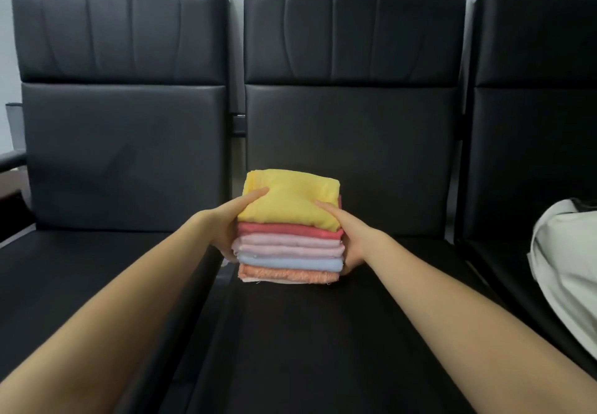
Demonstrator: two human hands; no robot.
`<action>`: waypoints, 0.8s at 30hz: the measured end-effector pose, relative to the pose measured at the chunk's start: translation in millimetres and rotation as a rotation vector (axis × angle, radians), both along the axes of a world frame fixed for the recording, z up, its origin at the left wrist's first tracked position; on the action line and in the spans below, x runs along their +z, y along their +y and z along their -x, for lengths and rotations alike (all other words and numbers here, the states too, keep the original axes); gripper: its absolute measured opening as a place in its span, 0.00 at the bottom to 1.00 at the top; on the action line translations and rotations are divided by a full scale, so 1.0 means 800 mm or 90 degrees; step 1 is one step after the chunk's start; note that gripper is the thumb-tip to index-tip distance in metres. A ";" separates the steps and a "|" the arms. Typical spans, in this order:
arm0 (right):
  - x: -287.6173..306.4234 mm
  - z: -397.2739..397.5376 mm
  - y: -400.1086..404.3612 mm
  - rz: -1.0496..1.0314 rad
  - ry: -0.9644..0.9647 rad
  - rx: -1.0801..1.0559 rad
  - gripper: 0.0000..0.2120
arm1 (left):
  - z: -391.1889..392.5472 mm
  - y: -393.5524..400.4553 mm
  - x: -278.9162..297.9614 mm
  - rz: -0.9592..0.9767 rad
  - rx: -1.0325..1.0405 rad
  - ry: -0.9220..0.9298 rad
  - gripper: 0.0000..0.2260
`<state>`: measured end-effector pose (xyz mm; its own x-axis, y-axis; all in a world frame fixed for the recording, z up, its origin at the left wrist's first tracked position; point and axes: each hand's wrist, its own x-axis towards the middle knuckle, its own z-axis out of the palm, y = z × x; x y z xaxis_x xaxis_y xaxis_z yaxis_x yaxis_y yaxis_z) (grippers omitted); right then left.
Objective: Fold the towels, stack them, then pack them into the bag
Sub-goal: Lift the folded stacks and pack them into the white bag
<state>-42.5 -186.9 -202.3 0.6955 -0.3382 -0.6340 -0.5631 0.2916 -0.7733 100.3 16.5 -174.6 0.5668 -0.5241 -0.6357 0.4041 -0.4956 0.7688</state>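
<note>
Left hand (pixel 226 219) & right hand (pixel 349 236) gripping towel stack (pixel 290 229) sides, on black seat (pixel 323 333)

The stack of folded towels (pixel 289 229) is soft matt cloth; its bottom orange towel (pixel 287 275) looks nubbly and rough. Under the stack, the middle seat (pixel 323 333) is smooth black leather-like padding with a faint sheen. Right of the stack lies a white bag (pixel 568 265) of matt fabric.

Both bare forearms reach forward, left hand (pixel 226 226) and right hand (pixel 352 239) facing each other, thumbs on top, fingers curled in a grip.
</note>
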 end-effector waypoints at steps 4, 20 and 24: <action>0.001 0.072 0.021 -0.058 -0.036 0.020 0.41 | 0.055 0.023 -0.016 0.113 -0.110 0.036 0.46; 0.000 0.247 0.055 -0.052 -0.220 -0.019 0.25 | 0.234 0.059 -0.038 0.202 -0.135 0.032 0.48; 0.007 0.299 0.033 -0.020 -0.216 -0.072 0.26 | 0.289 0.025 -0.035 0.261 -0.113 0.070 0.31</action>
<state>-281.4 -160.2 -196.8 0.8270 -0.4097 -0.3849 -0.2388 0.3638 -0.9003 -131.0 36.4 -202.6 0.3864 -0.8276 -0.4071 0.4299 -0.2289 0.8734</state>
